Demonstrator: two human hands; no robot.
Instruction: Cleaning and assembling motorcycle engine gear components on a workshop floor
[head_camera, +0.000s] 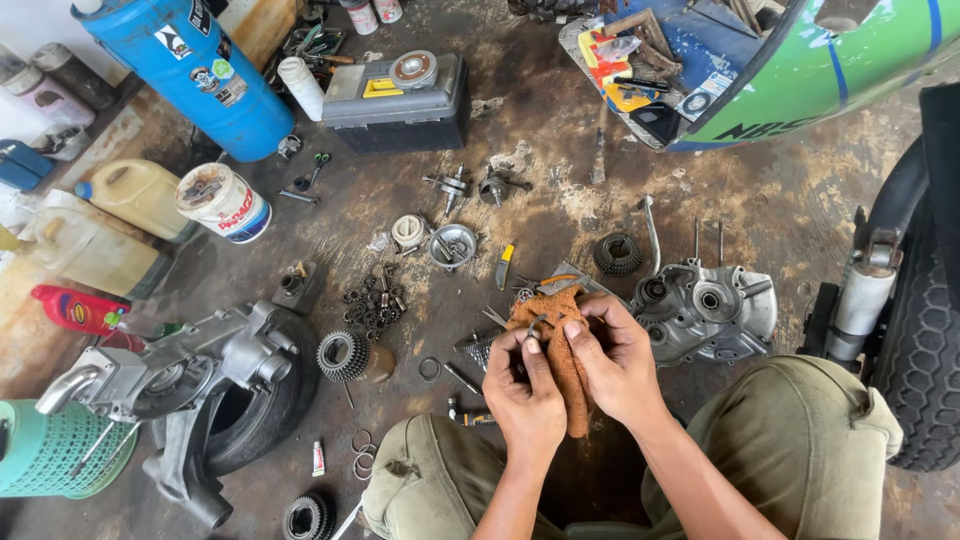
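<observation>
left hand (522, 392) and right hand (617, 362) meeting just left of grey engine casing (712, 310), both grips clamped on orange rag (560, 340) wrapped around small metal ring (537, 325).

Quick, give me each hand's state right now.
Left hand: closed on a small metal ring and the orange rag.
Right hand: closed on the same orange rag.

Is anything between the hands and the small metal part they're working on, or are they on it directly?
Only the orange rag comes between. It is draped across both hands, and the small metal part sits at its top edge. The left hand and right hand pinch it there with their fingertips. Nothing else visible intervenes.
</observation>
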